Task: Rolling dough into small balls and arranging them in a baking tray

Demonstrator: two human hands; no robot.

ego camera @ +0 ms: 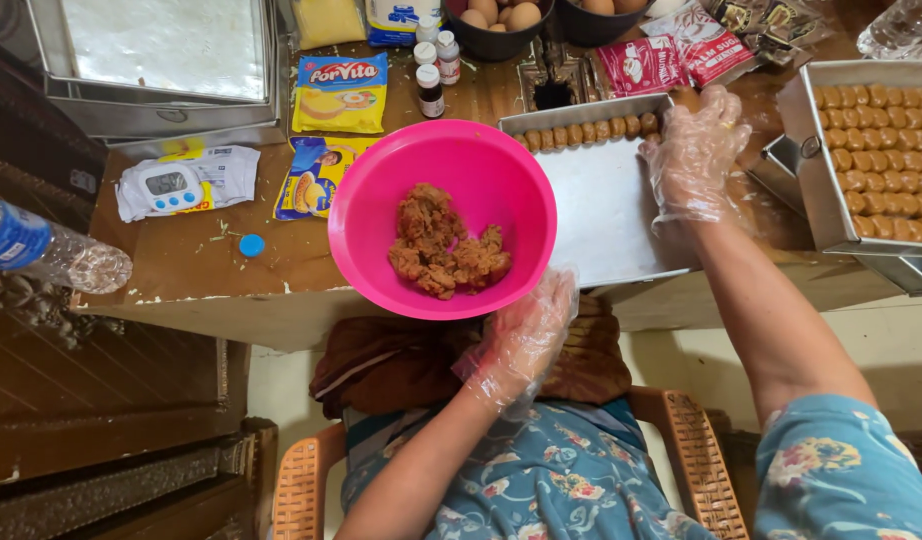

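Both gloved hands are working: your left hand [521, 335] is cupping the pink bowl [381, 200] rim, your right hand [693, 150], loosely open, is placing soft, crumbly dough pieces [581, 133] in the tray [601, 215]; pinch gently.

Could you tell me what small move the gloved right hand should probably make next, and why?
Probably draw the right hand back to the pink bowl for another pinch of the brown mixture. The metal tray holds only one row of pieces along its far edge, and the left hand is already at the bowl's rim.
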